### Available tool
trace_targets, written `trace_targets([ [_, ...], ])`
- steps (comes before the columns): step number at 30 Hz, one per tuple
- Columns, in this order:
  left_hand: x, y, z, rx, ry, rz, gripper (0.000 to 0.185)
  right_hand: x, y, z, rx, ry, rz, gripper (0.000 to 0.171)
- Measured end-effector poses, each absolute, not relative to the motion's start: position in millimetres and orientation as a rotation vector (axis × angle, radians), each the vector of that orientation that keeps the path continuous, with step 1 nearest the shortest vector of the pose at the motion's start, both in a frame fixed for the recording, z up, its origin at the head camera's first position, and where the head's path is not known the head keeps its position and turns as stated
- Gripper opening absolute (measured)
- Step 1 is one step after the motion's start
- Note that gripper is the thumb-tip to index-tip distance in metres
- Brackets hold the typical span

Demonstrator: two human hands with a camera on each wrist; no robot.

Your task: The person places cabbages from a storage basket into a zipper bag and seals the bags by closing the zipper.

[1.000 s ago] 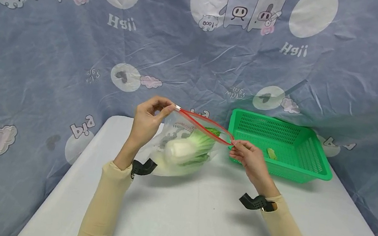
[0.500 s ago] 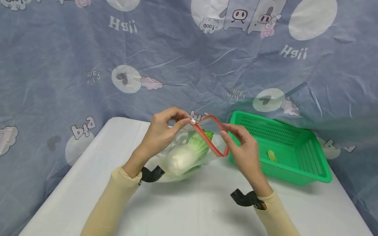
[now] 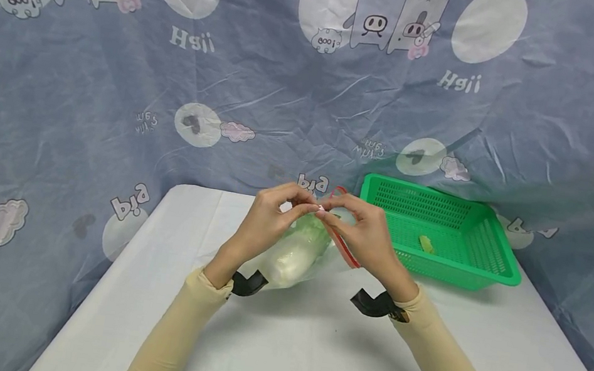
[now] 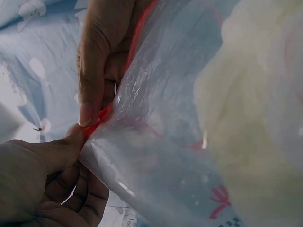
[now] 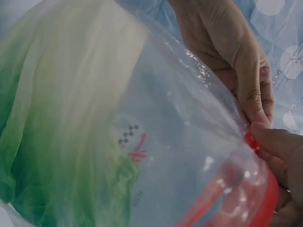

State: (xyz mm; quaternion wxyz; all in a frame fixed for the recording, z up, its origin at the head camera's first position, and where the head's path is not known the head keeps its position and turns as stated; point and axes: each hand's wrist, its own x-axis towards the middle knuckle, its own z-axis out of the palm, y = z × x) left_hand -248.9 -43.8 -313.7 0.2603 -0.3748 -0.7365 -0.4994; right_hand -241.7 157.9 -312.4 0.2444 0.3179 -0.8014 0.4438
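A clear zip bag (image 3: 257,262) with a red seal strip hangs from both hands above the white table. Inside it lies a head of leafy cabbage (image 3: 292,259), pale at the base and green at the leaves. My left hand (image 3: 268,218) pinches one end of the strip, at the bag's corner. My right hand (image 3: 361,231) pinches the strip right beside it, the fingertips of both hands meeting. The white slider seen earlier is mostly hidden by the fingers. In the right wrist view the red strip (image 5: 265,203) bows apart beyond the right hand.
A green plastic basket (image 3: 461,273) stands at the table's back right, with a small leaf scrap (image 3: 426,243) inside. The white table (image 3: 302,351) ends at a patterned blue-grey cloth (image 3: 265,86) hanging behind and at the sides.
My right hand has moved left along the strip from the bag's far end to the left hand. My left hand has shifted right and slightly down, still pinching the corner.
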Motion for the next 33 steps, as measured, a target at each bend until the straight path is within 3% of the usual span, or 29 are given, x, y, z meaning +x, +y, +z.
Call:
trace_targets([
  [13,-255,-68,-305,-0.834,-1.970,-1.412,0.011,-247,168,-323,0.875,-2.258,1.150,0.007],
  [22,-272,-90,-304,-0.739,-1.893,-1.517,0.013,-259,194,-338,0.809,-2.305,1.107,0.011],
  [28,-266,-112,-291,-0.659,-1.803,-1.552,0.014,-266,220,-346,0.738,-2.379,1.035,0.008],
  [33,-263,-121,-288,-0.625,-1.793,-1.547,0.015,-269,237,-358,0.664,-2.473,1.037,0.014],
])
